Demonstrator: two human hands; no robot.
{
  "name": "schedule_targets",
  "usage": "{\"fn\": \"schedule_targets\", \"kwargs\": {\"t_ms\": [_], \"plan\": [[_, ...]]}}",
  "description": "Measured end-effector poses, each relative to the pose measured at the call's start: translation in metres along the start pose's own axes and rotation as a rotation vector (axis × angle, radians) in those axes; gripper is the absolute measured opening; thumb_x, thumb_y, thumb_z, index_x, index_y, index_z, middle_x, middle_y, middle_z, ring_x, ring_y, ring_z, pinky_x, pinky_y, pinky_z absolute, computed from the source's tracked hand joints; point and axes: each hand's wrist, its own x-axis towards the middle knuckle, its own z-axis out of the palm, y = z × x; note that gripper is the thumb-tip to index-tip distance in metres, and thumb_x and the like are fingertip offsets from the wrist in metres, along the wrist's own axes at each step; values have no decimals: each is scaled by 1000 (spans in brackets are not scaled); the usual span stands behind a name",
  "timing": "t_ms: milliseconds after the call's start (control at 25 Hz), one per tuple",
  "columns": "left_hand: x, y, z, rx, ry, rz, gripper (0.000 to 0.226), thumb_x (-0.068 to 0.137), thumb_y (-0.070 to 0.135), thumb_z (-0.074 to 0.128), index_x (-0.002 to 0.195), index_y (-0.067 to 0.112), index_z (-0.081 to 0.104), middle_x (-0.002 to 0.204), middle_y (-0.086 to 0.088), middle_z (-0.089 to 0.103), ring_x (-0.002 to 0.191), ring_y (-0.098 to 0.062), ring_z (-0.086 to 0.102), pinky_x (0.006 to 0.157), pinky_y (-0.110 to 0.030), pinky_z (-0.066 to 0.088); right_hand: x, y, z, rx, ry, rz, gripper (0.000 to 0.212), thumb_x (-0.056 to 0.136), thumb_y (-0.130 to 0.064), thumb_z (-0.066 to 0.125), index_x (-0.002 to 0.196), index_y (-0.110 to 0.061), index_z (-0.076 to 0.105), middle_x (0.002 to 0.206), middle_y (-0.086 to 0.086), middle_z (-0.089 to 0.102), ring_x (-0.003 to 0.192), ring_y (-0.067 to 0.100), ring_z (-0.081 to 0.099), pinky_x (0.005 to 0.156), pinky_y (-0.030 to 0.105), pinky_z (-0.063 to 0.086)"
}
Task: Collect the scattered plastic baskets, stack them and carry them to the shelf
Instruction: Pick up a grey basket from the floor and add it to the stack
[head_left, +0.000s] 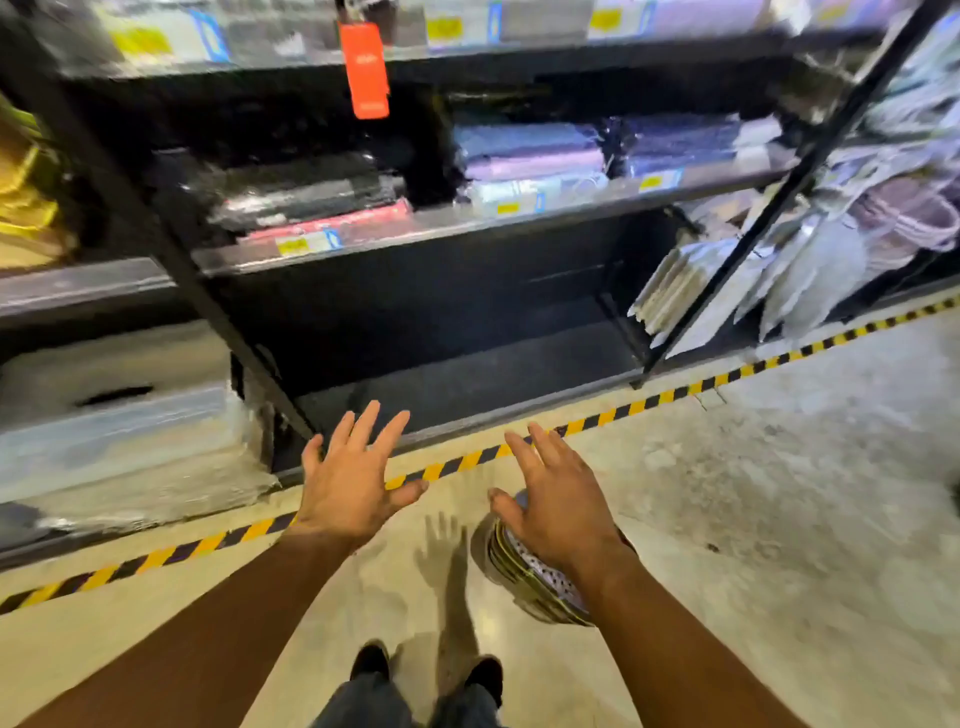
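Reaching with 2 empty, spread-fingered hands, left hand (349, 480) and right hand (558, 506), toward stacked plastic baskets (524, 577) near the empty bottom shelf (467, 379), apparently for lifting.

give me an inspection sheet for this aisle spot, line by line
surface: concrete floor with a yellow-black hazard tape line along the shelving
job's things: stack of baskets on the floor beneath the right hand; bottom shelf bay looks vacant
clutter: nothing seen on the floor
grippers: left hand and right hand open, fingers spread, holding nothing
cables: nothing seen
surroundings: packaged textiles on the middle shelf, an orange tag hanging above, bagged goods leaning at right
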Motion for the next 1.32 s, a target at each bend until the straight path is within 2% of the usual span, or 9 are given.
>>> {"fn": "schedule_targets", "kwargs": {"t_ms": [80, 240, 440, 520, 680, 840, 960, 1120, 1320], "plan": [[-25, -50, -41, 3, 85, -92, 88, 82, 74, 55, 156, 43, 17, 167, 1, 12, 151, -25, 11, 115, -55, 15, 24, -49, -23, -43, 18, -108, 74, 94, -61, 42, 157, -31, 20, 166, 1, 15, 151, 25, 14, 119, 42, 18], [-100, -168, -118, 36, 238, -362, 84, 83, 75, 51, 155, 41, 24, 165, -1, 20, 150, -25, 18, 113, -54, 17, 66, -196, -52, -152, 4, -398, 74, 94, -60, 45, 157, -28, 23, 165, 4, 18, 149, 26, 19, 113, 46, 31], [-229, -282, -159, 139, 306, -688, 84, 77, 86, 29, 148, 42, 35, 156, -2, 36, 139, -27, 35, 104, -57, 28, 51, -380, -23, -268, -73, -676, 76, 91, -63, 45, 156, -29, 24, 163, 6, 22, 145, 28, 28, 108, 46, 37], [-293, -328, -167, 179, 302, -832, 81, 78, 84, 29, 144, 40, 40, 152, -2, 41, 135, -29, 40, 102, -55, 31, 26, -457, 9, -317, -99, -822, 72, 91, -64, 43, 152, -28, 30, 156, 6, 33, 138, 29, 37, 103, 46, 40], [-393, -397, -162, 69, 289, -1088, 62, 86, 65, 42, 142, 37, 42, 149, 1, 43, 133, -26, 42, 102, -50, 35, -22, -565, 66, -281, -253, -1016, 55, 91, -57, 45, 138, -27, 45, 134, 2, 51, 119, 26, 51, 91, 41, 48], [-462, -429, -144, -27, 365, -1273, 65, 85, 66, 44, 144, 39, 40, 143, 0, 50, 123, -26, 51, 97, -46, 38, -26, -641, 105, -242, -368, -1078, 56, 91, -54, 51, 141, -30, 43, 136, -2, 52, 120, 21, 51, 94, 37, 49], [-501, -463, -128, -22, 405, -1397, 68, 85, 64, 46, 146, 35, 40, 143, -5, 52, 124, -28, 53, 97, -47, 38, -5, -701, 131, -189, -409, -1112, 55, 92, -54, 53, 142, -31, 44, 137, -2, 52, 121, 18, 51, 98, 35, 48], [-515, -518, -120, -66, 407, -1574, 70, 88, 66, 46, 150, 36, 36, 150, -5, 46, 130, -27, 49, 101, -47, 37, 30, -788, 164, -198, -447, -1205, 53, 94, -48, 56, 143, -29, 43, 140, -1, 49, 122, 18, 50, 100, 35, 48], [-496, -592, -113, -166, 453, -1787, 69, 91, 64, 47, 152, 35, 34, 152, -4, 42, 133, -26, 45, 103, -46, 34, 81, -927, 213, -359, -531, -1401, 55, 96, -49, 51, 145, -27, 40, 143, 0, 47, 128, 22, 47, 103, 41, 45]]}}
